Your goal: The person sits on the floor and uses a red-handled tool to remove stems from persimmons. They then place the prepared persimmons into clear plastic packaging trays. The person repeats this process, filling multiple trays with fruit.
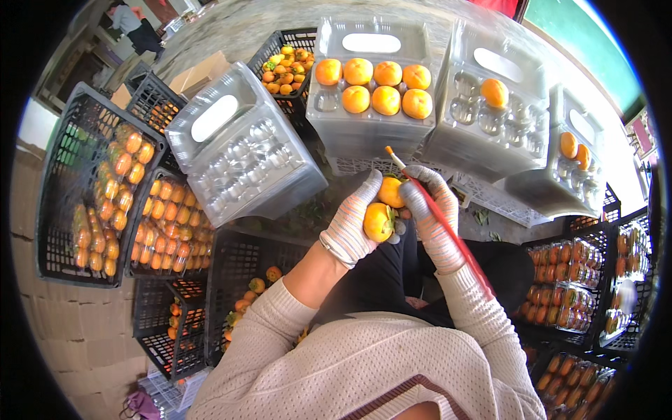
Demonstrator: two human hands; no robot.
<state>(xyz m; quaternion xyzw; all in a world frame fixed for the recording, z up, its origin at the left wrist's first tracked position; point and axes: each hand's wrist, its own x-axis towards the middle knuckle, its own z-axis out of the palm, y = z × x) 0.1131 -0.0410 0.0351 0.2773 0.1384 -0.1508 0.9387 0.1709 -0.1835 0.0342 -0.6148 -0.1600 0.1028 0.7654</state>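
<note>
My left hand [353,223], in a striped knit glove, holds an orange persimmon [377,222] with its green calyx facing right. A second persimmon [390,192] sits just above it, between both hands. A long red-handled brush [446,224] with a pale ferrule and orange-brown tip is gripped in my gloved right hand [431,210]. The brush tip points up and away, toward the clear plastic trays. Right-hand fingers also reach behind the persimmons, so I cannot tell which hand carries the upper fruit.
Ahead, a stack of clear plastic trays [370,137] bears several persimmons. More tray stacks stand at left [257,184] and right [483,149]. Black crates of packed fruit [47,220] line the left, others [604,336] the right. An open crate [231,262] with loose persimmons is beside my left arm.
</note>
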